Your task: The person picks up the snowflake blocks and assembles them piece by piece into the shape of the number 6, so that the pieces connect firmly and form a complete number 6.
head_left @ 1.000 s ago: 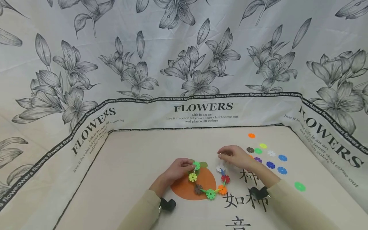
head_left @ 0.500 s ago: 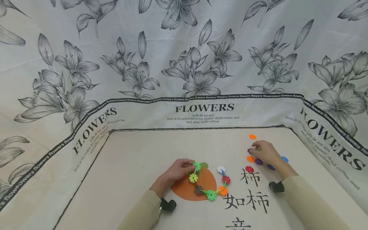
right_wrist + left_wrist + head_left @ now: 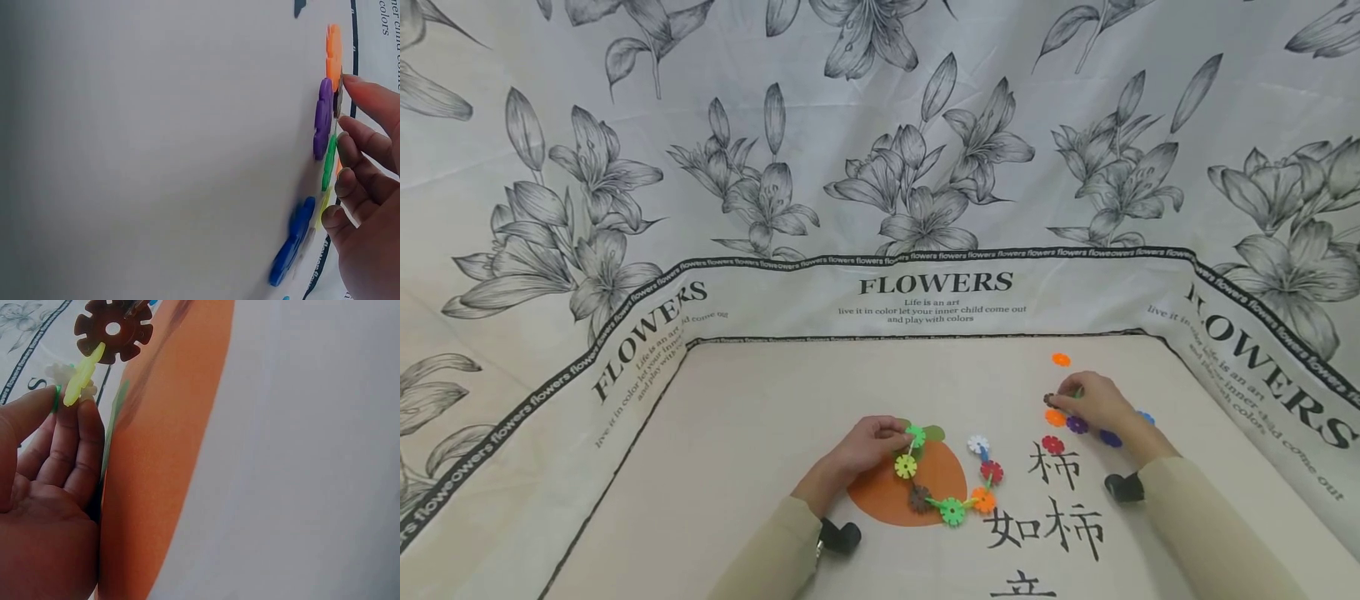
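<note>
My left hand point(image 3: 871, 442) pinches a green snowflake disc point(image 3: 915, 434) at one end of a chain of interlocking plastic discs. The chain curves in a U through yellow point(image 3: 906, 466), brown, green, orange point(image 3: 982, 500) and red discs to a white disc point(image 3: 977, 444). In the left wrist view, the chain's brown disc point(image 3: 112, 331) hangs beyond the fingertips. On the right, the thumb and forefinger of my right hand point(image 3: 1093, 402) take a loose brown snowflake disc point(image 3: 1050, 400) by its edges. It lies among other loose discs, partly hidden by the fingers.
Loose discs surround the right hand: orange point(image 3: 1061, 359), another orange point(image 3: 1055, 417), purple point(image 3: 1077, 425), red point(image 3: 1052, 445) and dark blue point(image 3: 1109, 437). An orange persimmon print point(image 3: 887, 496) and black characters point(image 3: 1052, 467) mark the cloth. A flower-printed curtain point(image 3: 925, 167) encloses the table.
The right hand has moved away from the chain's white end, rightward to the loose brown disc, where its fingers have closed in. The left hand keeps its hold on the green disc.
</note>
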`<state>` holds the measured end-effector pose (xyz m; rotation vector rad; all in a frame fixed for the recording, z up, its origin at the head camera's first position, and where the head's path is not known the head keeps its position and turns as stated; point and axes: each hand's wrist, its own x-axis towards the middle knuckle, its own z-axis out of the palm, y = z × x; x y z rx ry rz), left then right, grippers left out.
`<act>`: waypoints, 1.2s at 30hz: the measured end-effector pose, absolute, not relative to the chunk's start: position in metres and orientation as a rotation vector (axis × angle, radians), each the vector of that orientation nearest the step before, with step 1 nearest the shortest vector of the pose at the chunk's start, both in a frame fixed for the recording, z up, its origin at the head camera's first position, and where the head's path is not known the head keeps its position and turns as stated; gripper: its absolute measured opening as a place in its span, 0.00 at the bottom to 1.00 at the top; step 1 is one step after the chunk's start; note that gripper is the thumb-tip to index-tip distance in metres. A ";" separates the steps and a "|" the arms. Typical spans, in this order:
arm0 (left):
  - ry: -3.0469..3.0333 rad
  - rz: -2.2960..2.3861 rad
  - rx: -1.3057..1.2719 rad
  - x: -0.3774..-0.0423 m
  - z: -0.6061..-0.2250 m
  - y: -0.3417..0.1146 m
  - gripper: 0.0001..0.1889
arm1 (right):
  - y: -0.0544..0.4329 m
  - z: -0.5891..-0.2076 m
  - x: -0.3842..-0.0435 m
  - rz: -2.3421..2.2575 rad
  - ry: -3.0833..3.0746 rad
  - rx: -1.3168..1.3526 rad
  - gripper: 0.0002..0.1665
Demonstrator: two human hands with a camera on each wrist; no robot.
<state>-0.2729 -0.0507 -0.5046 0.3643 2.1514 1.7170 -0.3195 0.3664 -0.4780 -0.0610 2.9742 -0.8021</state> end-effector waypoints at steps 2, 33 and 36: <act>2.151 1.719 0.368 -0.272 -0.504 -0.050 0.10 | 0.365 -0.477 -0.317 -0.812 2.967 -0.070 0.24; 2.164 1.713 0.360 -0.272 -0.504 -0.050 0.09 | 0.290 -0.456 -0.301 -1.175 2.907 -0.256 0.10; 2.161 1.715 0.360 -0.272 -0.505 -0.050 0.09 | 0.274 -0.453 -0.298 -1.334 2.778 -0.287 0.11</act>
